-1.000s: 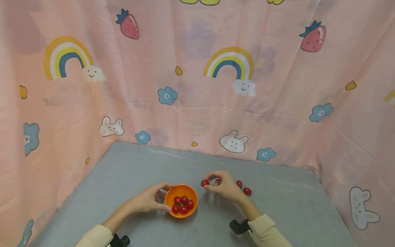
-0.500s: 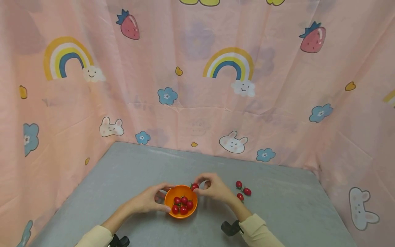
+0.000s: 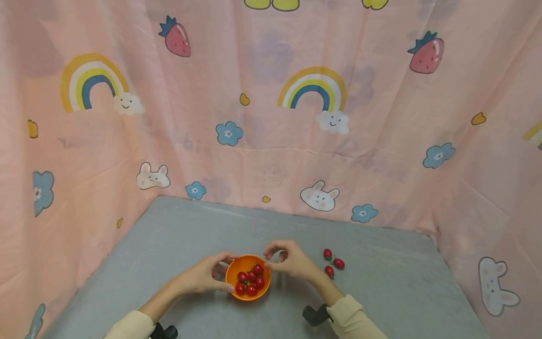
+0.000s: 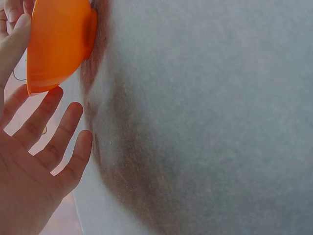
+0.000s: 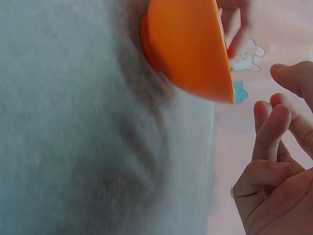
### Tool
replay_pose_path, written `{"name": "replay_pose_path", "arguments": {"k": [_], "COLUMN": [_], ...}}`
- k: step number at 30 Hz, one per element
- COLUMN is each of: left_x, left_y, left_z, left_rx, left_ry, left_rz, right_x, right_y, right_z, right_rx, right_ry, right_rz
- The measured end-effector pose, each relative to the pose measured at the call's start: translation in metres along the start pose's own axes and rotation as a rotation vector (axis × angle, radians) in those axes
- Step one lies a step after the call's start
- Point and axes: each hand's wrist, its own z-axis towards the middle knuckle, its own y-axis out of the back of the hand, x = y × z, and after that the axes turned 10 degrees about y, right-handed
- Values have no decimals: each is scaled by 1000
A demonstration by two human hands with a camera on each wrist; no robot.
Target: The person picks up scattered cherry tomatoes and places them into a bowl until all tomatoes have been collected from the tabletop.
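Note:
Several cherry tomatoes (image 3: 260, 282) lie in an orange bowl (image 3: 244, 262) on the grey table. My left hand (image 3: 205, 274) holds the bowl from its left side, thumb and fingertips at the rim. Its remaining fingers spread out below the bowl in the left wrist view. Just beyond the bowl's upper right rim is my right hand (image 3: 290, 259), its fingers loosely bent and holding nothing. The right wrist view shows thumb and fingertips apart, a short way from the bowl's orange outer wall (image 5: 188, 49).
Three more cherry tomatoes (image 3: 339, 263) lie on the grey tabletop (image 3: 381, 292) to the right of my right hand. A pink patterned curtain (image 3: 262, 155) hangs around the table's back and sides. Black wrist mounts (image 3: 315, 315) sit below both forearms.
My right hand has moved left to the bowl with a cherry tomato and let it go inside, where it now lies near the upper right. The left hand has kept its place at the rim.

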Motion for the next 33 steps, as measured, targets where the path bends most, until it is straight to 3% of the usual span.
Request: {"name": "replay_pose_path", "arguments": {"k": [10, 19, 33], "left_x": [2, 3, 1], "left_y": [0, 1, 0], "left_z": [-1, -1, 0], "left_rx": [-8, -7, -2], "left_ry": [-1, 2, 0], "left_rz": [2, -2, 2], "right_x": [-4, -16, -33], "right_y": [28, 57, 101], "right_z": [-21, -49, -100], "right_rx": [-58, -131, -238], "right_ry": [-43, 0, -86], "right_rz": [-27, -59, -151]}}
